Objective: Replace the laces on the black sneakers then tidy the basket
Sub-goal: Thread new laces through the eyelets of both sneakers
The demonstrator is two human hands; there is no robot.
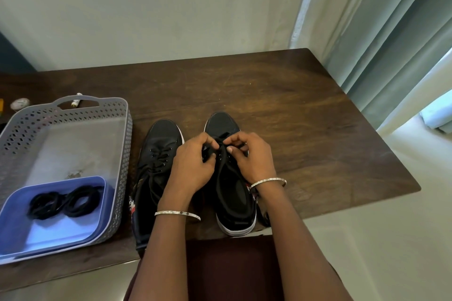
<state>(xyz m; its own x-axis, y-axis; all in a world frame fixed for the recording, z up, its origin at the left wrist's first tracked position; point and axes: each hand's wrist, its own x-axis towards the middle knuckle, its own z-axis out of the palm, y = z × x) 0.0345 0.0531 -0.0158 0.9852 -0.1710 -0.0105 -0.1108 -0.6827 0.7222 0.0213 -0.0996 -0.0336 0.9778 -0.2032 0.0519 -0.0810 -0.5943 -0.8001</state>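
Sneakers sit side by side on the brown table [281,110], toes pointing to twelve o'clock, and both hands work over the right sneaker [230,178]. Left hand [193,164] and right hand [249,154] are each pinched on the black lace [221,146] at the upper eyelets, fingertips nearly touching; each wrist wears a thin silver bangle. At nine o'clock from the hands lies the left sneaker [156,168], laced. Farther toward nine stands a grey perforated basket [117,154], holding a blue tray [80,222] with coiled black laces [63,203]. Beyond the basket, near eleven o'clock, lies a small battery [76,100].
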